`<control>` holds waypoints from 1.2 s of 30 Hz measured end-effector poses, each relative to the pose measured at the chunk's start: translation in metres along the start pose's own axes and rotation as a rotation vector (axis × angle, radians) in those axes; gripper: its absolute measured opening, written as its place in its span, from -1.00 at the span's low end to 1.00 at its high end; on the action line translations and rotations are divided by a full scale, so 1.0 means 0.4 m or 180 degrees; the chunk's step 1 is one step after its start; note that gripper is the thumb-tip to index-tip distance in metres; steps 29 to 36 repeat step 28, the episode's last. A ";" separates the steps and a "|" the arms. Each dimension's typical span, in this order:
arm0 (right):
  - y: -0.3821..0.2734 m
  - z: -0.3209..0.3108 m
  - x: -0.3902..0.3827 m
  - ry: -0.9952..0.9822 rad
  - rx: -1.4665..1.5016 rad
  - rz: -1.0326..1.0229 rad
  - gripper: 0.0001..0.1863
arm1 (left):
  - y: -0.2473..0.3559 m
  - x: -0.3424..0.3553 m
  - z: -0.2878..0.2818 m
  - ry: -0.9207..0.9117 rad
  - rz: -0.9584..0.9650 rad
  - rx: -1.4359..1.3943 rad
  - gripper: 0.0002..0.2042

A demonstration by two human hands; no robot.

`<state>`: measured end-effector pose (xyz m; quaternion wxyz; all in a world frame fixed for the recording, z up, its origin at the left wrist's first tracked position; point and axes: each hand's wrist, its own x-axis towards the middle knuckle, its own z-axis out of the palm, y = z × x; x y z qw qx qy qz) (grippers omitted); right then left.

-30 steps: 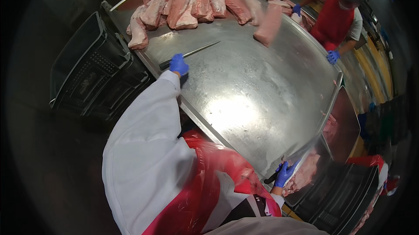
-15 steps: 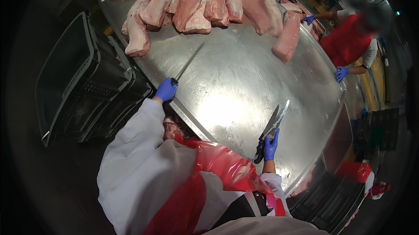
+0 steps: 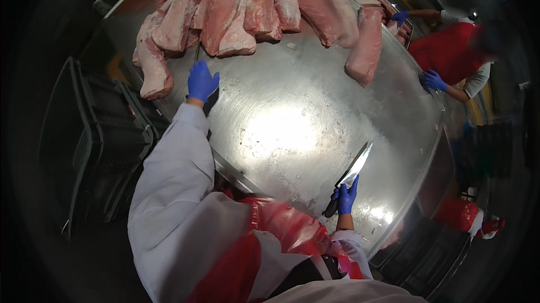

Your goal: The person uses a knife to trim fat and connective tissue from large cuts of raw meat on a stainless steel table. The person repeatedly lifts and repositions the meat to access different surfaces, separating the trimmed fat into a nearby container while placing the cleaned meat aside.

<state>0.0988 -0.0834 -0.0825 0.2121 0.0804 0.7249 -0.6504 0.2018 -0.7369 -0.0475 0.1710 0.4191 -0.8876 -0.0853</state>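
Observation:
My left hand (image 3: 202, 82), blue-gloved, reaches out beside the nearest meat pieces at the far left of the metal table (image 3: 315, 100). A thin dark rod shows just above its fingers; it looks like the honing steel (image 3: 197, 52), with its handle hidden by the hand. My right hand (image 3: 347, 195), also blue-gloved, is closed round a knife (image 3: 359, 163) near the table's front. Its bright blade points forward and slightly right. Along the blade's left lies a dark blade-and-handle shape; whether it is a second knife or a shadow I cannot tell.
Long slabs of pink meat (image 3: 225, 7) are heaped along the far edge, one slab (image 3: 364, 47) lying apart to the right. Dark crates (image 3: 84, 140) are stacked at left. A co-worker in a red apron (image 3: 450, 50) stands at the right edge, one gloved hand on the rim.
My left hand has moved forward toward the meat, and the honing steel has swung from pointing right to pointing away. The view has shifted a little. My right hand keeps the knife in nearly the same place.

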 end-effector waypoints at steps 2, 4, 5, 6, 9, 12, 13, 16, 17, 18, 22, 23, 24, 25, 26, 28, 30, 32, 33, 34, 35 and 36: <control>-0.002 0.008 0.014 -0.0034 -0.0161 -0.0026 -0.11 | 0.035 0.202 0.084 0.0219 0.0442 -0.0572 -0.35; 0.004 -0.017 0.007 0.0017 -0.0147 0.0108 -0.11 | 0.158 0.361 0.144 0.0192 0.0508 -0.1190 -0.23; 0.000 -0.011 0.005 0.0041 -0.0089 0.0181 -0.11 | 0.195 0.442 0.175 0.0259 0.0361 -0.1252 -0.18; -0.008 0.001 0.013 0.0039 -0.0016 0.0242 -0.11 | 0.215 0.524 0.196 0.0350 0.0213 -0.1299 -0.13; -0.011 0.006 0.036 0.0019 -0.0148 0.0303 -0.09 | 0.259 0.696 0.251 -0.0276 -0.0338 -0.1490 0.08; -0.009 -0.019 0.026 0.0056 -0.0077 0.0192 -0.13 | 0.331 0.761 0.284 -0.0391 -0.0846 -0.0649 -0.06; -0.009 -0.024 0.016 0.0116 -0.0096 0.0193 -0.13 | 0.360 0.758 0.288 -0.0338 -0.0983 -0.0709 -0.12; 0.016 -0.035 0.028 0.0101 -0.0128 0.0131 -0.14 | 0.358 0.755 0.271 -0.0680 -0.1024 -0.2183 -0.27; 0.012 -0.032 0.018 0.0080 -0.0100 0.0116 -0.14 | 0.377 0.731 0.269 -0.0550 -0.0974 -0.2379 -0.31; -0.003 -0.018 0.006 0.0038 -0.0064 0.0094 -0.14 | 0.386 0.720 0.258 -0.0398 -0.0926 -0.2566 -0.35; -0.045 0.003 0.010 -0.0069 -0.0093 0.0360 -0.10 | 0.348 0.765 0.244 -0.1318 -0.1130 -0.2743 -0.52; -0.055 0.009 0.013 -0.0088 -0.0069 0.0353 -0.10 | 0.327 0.768 0.274 -0.1239 -0.1117 -0.3031 -0.52; -0.064 0.019 0.011 -0.0090 -0.0050 0.0361 -0.10 | 0.313 0.767 0.314 -0.1183 -0.1105 -0.3318 -0.52; -0.068 0.019 0.000 -0.0067 -0.0037 0.0396 -0.10 | 0.311 0.757 0.364 -0.1185 -0.1215 -0.3470 -0.50; -0.067 0.009 -0.012 -0.0047 -0.0144 0.0421 -0.10 | 0.313 0.741 0.423 -0.1202 -0.1340 -0.3612 -0.48; -0.054 0.009 -0.004 -0.0123 -0.0295 0.0391 -0.09 | 0.281 0.775 0.522 -0.1044 -0.1466 -0.3800 -0.39; -0.054 0.009 -0.004 -0.0123 -0.0295 0.0391 -0.09 | 0.281 0.775 0.522 -0.1044 -0.1466 -0.3800 -0.39; -0.054 0.009 -0.004 -0.0123 -0.0295 0.0391 -0.09 | 0.281 0.775 0.522 -0.1044 -0.1466 -0.3800 -0.39; -0.054 0.009 -0.004 -0.0123 -0.0295 0.0391 -0.09 | 0.281 0.775 0.522 -0.1044 -0.1466 -0.3800 -0.39; -0.054 0.009 -0.004 -0.0123 -0.0295 0.0391 -0.09 | 0.281 0.775 0.522 -0.1044 -0.1466 -0.3800 -0.39; -0.054 0.009 -0.004 -0.0123 -0.0295 0.0391 -0.09 | 0.281 0.775 0.522 -0.1044 -0.1466 -0.3800 -0.39; -0.054 0.009 -0.004 -0.0123 -0.0295 0.0391 -0.09 | 0.281 0.775 0.522 -0.1044 -0.1466 -0.3800 -0.39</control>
